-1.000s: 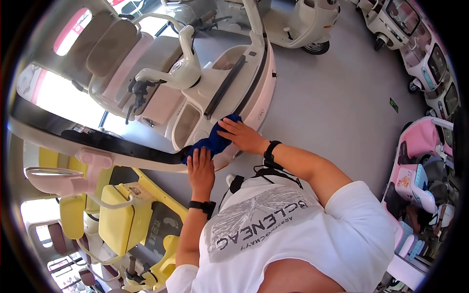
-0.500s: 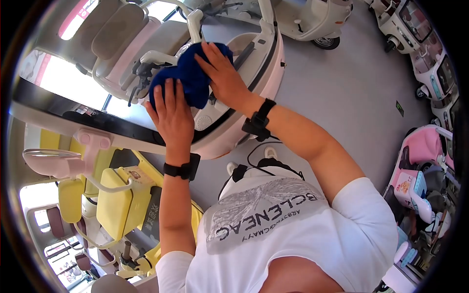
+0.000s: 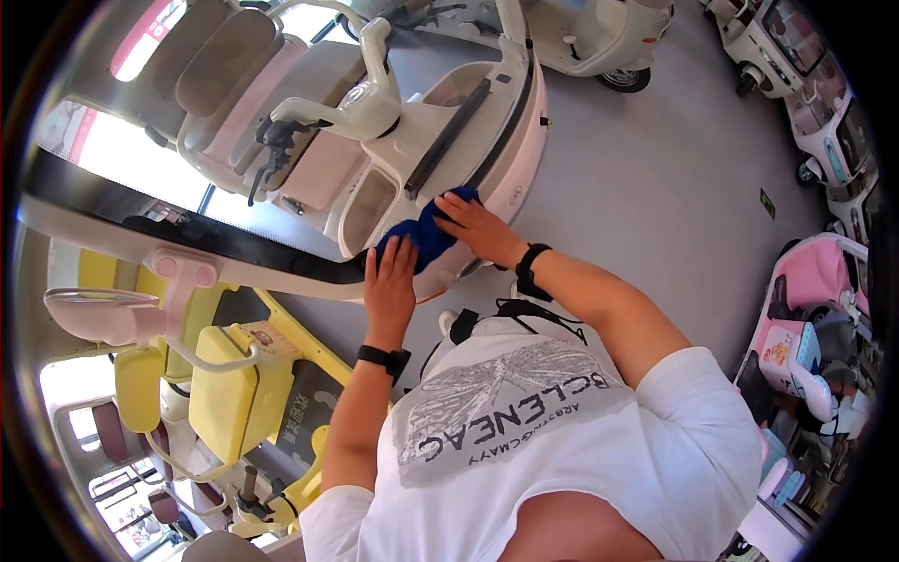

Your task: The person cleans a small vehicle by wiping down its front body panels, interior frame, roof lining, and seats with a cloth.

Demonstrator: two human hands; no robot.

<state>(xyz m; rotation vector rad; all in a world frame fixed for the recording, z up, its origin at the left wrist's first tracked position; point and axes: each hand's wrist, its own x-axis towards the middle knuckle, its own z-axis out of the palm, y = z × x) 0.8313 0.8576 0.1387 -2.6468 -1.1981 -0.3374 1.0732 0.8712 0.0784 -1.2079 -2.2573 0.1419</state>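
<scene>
A dark blue cloth (image 3: 426, 236), bunched in the middle, lies over the near edge of a pale pink vehicle's front (image 3: 506, 192). My left hand (image 3: 390, 290) holds its left end, fingers extended over the fabric. On its right end is my right hand (image 3: 482, 232), gripping it with the fingers laid across. The cloth hides the surface under it. Just beyond are a storage recess (image 3: 368, 211), a dark strip (image 3: 448, 140) and the cream handlebar (image 3: 370, 108) with a black brake lever (image 3: 270, 159).
A pink round mirror (image 3: 108, 314) sticks out at left, above a yellow vehicle with a box (image 3: 239, 393). A cream scooter (image 3: 599, 37) stands at the top. Pink scooters (image 3: 810, 281) and other vehicles line the right side of the grey floor (image 3: 655, 187).
Both hands have drawn the blue cloth toward my body, down from beside the handlebar to the vehicle's near edge. The handlebar centre and dark strip are now uncovered.
</scene>
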